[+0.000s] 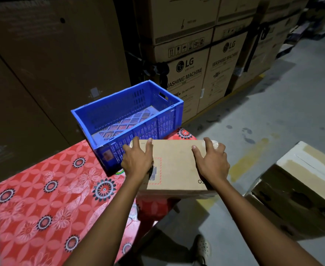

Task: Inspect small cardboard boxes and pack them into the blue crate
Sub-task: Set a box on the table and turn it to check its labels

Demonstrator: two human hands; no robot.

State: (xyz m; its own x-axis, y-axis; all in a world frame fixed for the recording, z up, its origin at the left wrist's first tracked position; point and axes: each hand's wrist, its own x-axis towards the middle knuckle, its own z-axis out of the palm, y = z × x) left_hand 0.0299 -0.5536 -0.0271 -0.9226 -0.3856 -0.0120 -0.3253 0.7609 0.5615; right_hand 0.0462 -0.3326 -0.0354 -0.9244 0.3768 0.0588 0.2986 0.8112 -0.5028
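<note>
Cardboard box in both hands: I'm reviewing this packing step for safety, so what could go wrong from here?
1. The left hand and right hand grip the cardboard box only along its far edge, partly over bare floor; a slip could drop it.
2. The blue crate stands near a corner of the table; a bump from the box might shove it off.

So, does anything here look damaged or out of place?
Yes, one thing: the large carton on the floor at the right looks crushed, with dark dents in its side and an uneven top. The small cardboard box that the left hand and right hand grip looks intact, and the blue crate sits level.
</note>
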